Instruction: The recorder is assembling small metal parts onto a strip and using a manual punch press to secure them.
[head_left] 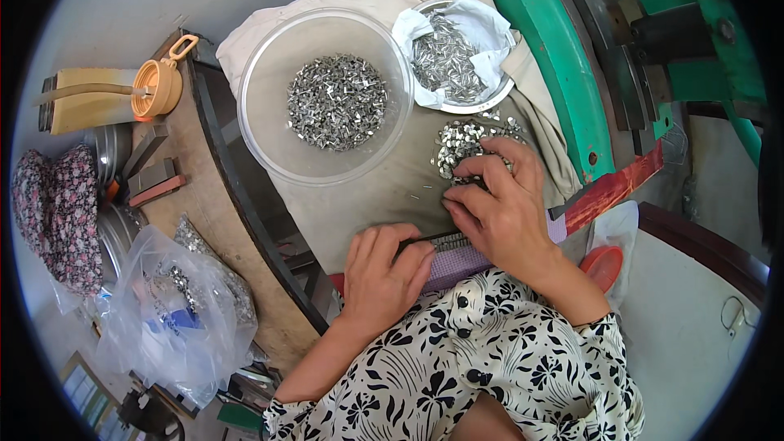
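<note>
A narrow dark strip with a row of small metal pieces (447,242) lies along the table's near edge. My left hand (382,271) is closed on the strip's left end, thumb and fingers pinching it. Over the strip's right part, my right hand (510,208) has its fingers curled and the thumb near the index finger; whatever is between them is too small to make out. Its fingertips border a pile of small round shiny metal pieces (457,145) on the grey-brown cloth (347,224). A couple of thin slivers lie loose beside the pile.
A clear round tub (265,143) holds many short metal pieces. Beside it stands a paper-lined bowl (494,100) with thin metal pins. A green machine (551,73) rises at the right. On the left wooden table (220,237) are a plastic bag (175,335) and an orange-lidded container (157,88).
</note>
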